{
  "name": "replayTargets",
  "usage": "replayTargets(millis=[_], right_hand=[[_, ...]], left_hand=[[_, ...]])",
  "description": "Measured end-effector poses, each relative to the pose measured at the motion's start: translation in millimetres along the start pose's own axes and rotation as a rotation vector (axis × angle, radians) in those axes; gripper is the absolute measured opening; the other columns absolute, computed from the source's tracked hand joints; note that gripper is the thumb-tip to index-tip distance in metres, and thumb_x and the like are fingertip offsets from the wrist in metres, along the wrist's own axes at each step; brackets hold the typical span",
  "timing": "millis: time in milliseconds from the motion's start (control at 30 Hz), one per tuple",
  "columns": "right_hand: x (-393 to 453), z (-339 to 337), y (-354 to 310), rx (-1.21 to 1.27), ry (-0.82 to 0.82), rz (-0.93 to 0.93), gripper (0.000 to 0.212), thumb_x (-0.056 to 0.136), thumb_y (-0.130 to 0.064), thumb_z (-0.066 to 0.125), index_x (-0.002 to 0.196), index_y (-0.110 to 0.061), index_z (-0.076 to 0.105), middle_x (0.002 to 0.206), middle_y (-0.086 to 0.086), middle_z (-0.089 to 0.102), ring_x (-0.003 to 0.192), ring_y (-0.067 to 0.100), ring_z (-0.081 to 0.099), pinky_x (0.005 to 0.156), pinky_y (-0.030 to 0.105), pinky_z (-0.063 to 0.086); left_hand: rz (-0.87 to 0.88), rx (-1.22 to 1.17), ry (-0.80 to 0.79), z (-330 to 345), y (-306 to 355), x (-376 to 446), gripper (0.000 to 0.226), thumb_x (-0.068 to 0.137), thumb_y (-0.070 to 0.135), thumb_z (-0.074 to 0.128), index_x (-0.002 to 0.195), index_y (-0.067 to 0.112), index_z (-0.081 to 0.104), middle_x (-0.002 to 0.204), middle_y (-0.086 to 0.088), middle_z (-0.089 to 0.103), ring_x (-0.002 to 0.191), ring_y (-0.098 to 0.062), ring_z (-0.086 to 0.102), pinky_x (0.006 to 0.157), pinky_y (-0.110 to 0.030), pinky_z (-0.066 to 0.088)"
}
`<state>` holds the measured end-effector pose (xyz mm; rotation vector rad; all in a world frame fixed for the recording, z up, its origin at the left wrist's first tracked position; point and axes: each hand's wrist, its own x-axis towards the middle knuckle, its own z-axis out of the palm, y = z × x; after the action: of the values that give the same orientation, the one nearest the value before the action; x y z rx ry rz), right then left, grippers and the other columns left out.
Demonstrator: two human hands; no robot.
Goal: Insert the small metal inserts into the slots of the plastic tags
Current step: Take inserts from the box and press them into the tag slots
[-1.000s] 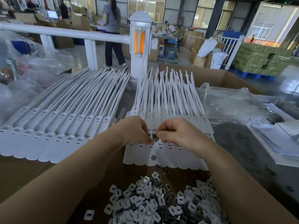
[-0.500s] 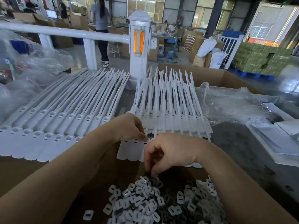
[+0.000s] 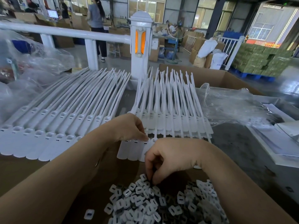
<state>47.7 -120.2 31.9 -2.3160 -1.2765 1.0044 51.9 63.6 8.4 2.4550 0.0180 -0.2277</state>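
Since a second earlier, the right hand had dropped from the tags to the pile of metal inserts, its grip narrow, fingertips curled into the pile; whether it held one was unclear. At left lay a row of white plastic tags. The left hand pinched the middle bundle of tags on the surface.

In front of you a white fence rail meets a white post with an orange light. A person in a grey top stands behind it. Clear plastic bags lie to your right, by an open cardboard box. Green boxes are stacked far off.
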Motion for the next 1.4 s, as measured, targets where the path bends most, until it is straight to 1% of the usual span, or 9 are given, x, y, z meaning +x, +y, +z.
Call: replayTargets(millis=[100, 267, 367, 467, 567, 867, 1033, 1233, 1400], right_hand=[[0, -1, 3, 0.045, 0.030, -0.021, 0.011, 0.087, -0.022, 0.076, 0.098, -0.019, 0.077, 0.074, -0.025, 0.066, 0.069, -0.011, 0.059, 0.063, 0.006, 0.042], [0, -2, 6, 0.059, 0.150, -0.056, 0.003, 0.089, -0.023, 0.073, 0.088, -0.025, 0.071, 0.082, -0.017, 0.070, 0.078, -0.003, 0.065, 0.076, 0.017, 0.052], [1, -4, 10, 0.160, 0.452, 0.003, 0.009, 0.087, -0.020, 0.073, 0.083, -0.027, 0.069, 0.082, -0.006, 0.075, 0.075, 0.004, 0.070, 0.078, 0.028, 0.059], [3, -6, 18, 0.175, 0.854, 0.064, 0.010, 0.086, -0.023, 0.074, 0.080, -0.029, 0.069, 0.075, -0.010, 0.072, 0.064, 0.001, 0.066, 0.058, 0.015, 0.053], [6, -5, 24, 0.144, 1.010, 0.069, 0.013, 0.084, -0.024, 0.075, 0.075, -0.029, 0.067, 0.068, -0.011, 0.069, 0.063, 0.002, 0.065, 0.052, 0.011, 0.048], [5, -6, 27, 0.281, 0.931, 0.060, 0.016, 0.082, -0.019, 0.080, 0.078, -0.032, 0.071, 0.074, -0.018, 0.072, 0.067, -0.003, 0.068, 0.055, 0.008, 0.047], [4, -6, 30, 0.319, 0.936, 0.121, 0.010, 0.090, -0.023, 0.070, 0.082, -0.029, 0.071, 0.074, -0.009, 0.072, 0.064, 0.010, 0.066, 0.055, 0.023, 0.054], [5, -5, 30, 0.278, 0.863, 0.132, 0.012, 0.091, -0.026, 0.068, 0.081, -0.033, 0.067, 0.072, -0.013, 0.069, 0.064, -0.007, 0.061, 0.052, 0.010, 0.043], [8, -5, 31, 0.258, 0.824, 0.165, 0.012, 0.090, -0.024, 0.067, 0.081, -0.031, 0.067, 0.075, -0.011, 0.068, 0.064, -0.003, 0.062, 0.056, 0.014, 0.044]], left_hand=[[-0.002, -0.003, -0.001, -1, 1, -1, 0.017, 0.078, 0.036, 0.081, 0.078, 0.022, 0.072, 0.072, 0.008, 0.069, 0.070, -0.008, 0.063, 0.062, -0.022, 0.044], [0.037, -0.004, 0.011, -3, 4, -3, 0.014, 0.080, 0.032, 0.079, 0.078, 0.021, 0.071, 0.068, 0.009, 0.066, 0.066, -0.007, 0.060, 0.061, -0.022, 0.043], [0.057, -0.078, 0.019, -8, 9, -5, 0.011, 0.084, 0.034, 0.074, 0.080, 0.023, 0.072, 0.067, 0.012, 0.069, 0.066, -0.005, 0.060, 0.063, -0.021, 0.042], [0.025, -0.272, -0.078, -13, 19, -7, 0.019, 0.088, 0.034, 0.069, 0.086, 0.016, 0.075, 0.069, 0.007, 0.069, 0.055, -0.004, 0.052, 0.055, -0.018, 0.041], [-0.012, -0.497, -0.179, -12, 24, -9, 0.019, 0.090, 0.027, 0.067, 0.086, 0.010, 0.074, 0.071, 0.000, 0.068, 0.050, -0.005, 0.047, 0.046, -0.015, 0.034], [-0.049, -0.574, -0.161, -12, 19, -8, 0.007, 0.085, 0.010, 0.072, 0.090, 0.005, 0.075, 0.076, -0.004, 0.072, 0.054, -0.005, 0.054, 0.049, -0.016, 0.040], [-0.023, -0.508, -0.141, -13, 19, -8, 0.007, 0.080, 0.017, 0.078, 0.079, 0.011, 0.076, 0.072, -0.001, 0.072, 0.056, -0.005, 0.056, 0.054, -0.018, 0.042], [0.048, -0.376, -0.140, -13, 20, -9, 0.009, 0.083, 0.020, 0.075, 0.078, 0.012, 0.075, 0.065, 0.005, 0.069, 0.056, -0.003, 0.055, 0.059, -0.020, 0.044], [0.082, -0.276, -0.137, -10, 21, -8, 0.008, 0.084, 0.022, 0.075, 0.081, 0.014, 0.074, 0.066, 0.007, 0.068, 0.057, 0.000, 0.055, 0.062, -0.022, 0.043]])
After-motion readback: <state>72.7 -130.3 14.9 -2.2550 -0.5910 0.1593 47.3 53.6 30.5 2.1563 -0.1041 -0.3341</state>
